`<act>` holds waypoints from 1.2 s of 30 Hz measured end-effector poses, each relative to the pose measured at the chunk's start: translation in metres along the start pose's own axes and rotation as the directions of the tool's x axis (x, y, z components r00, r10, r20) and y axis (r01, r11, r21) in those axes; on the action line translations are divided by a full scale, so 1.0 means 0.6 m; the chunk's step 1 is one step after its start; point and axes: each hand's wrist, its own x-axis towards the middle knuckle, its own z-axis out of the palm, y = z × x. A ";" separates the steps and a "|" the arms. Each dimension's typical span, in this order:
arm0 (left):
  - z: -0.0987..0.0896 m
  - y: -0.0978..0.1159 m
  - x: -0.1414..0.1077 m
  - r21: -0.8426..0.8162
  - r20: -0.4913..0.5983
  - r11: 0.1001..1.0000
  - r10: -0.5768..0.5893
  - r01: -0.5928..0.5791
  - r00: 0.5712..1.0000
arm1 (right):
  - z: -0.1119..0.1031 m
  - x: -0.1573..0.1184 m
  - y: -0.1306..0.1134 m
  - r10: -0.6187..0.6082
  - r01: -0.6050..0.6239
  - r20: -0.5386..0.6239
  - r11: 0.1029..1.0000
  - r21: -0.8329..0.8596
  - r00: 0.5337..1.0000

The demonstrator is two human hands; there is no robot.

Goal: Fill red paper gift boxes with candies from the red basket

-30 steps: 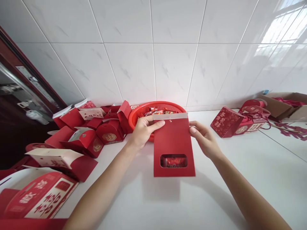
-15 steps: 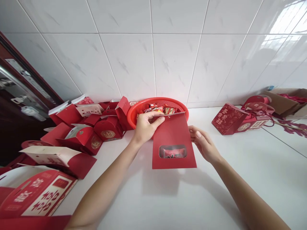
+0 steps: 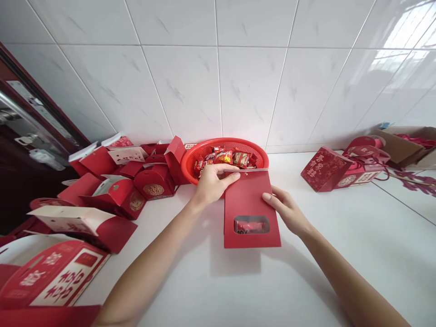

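A red gift box (image 3: 250, 195) with a small clear window hangs above the white counter between my hands. Through its window a red wrapped candy (image 3: 251, 226) shows. My left hand (image 3: 214, 182) pinches the box's top edge, thumb on the near face. On the right side, my right hand (image 3: 288, 208) grips the box's edge with the thumb on the front and the fingers behind it. Just beyond the box stands a red plastic basket (image 3: 188, 164) holding several wrapped candies (image 3: 224, 157); the box and my left hand cover part of its front rim.
Several red gift boxes (image 3: 155, 182) crowd the left side of the counter (image 3: 190, 281). At the right lie a tilted red box (image 3: 323, 170), more boxes with ribbon, and a cardboard carton (image 3: 397, 147). A tiled wall (image 3: 252, 95) rises behind; a dark door (image 3: 20, 168) is at far left.
The box has moved slightly right and nearer to me, uncovering more candies in the basket. My right thumb has come onto the box's front face from beside its edge.
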 end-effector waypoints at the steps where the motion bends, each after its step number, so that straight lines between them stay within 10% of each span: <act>1: 0.000 0.003 -0.002 -0.029 0.028 0.999 -0.018 0.019 0.999 | 0.000 -0.001 -0.001 -0.003 0.003 0.006 1.000 0.014 1.000; 26: -0.010 0.011 0.001 0.125 0.091 0.990 -0.073 0.062 0.993 | 0.023 -0.007 -0.019 0.263 -0.257 -0.023 0.955 0.145 0.965; 36: -0.014 0.054 -0.028 0.024 0.058 0.999 0.035 -0.036 0.998 | 0.021 -0.031 -0.060 0.121 -0.116 -0.053 0.988 0.100 0.991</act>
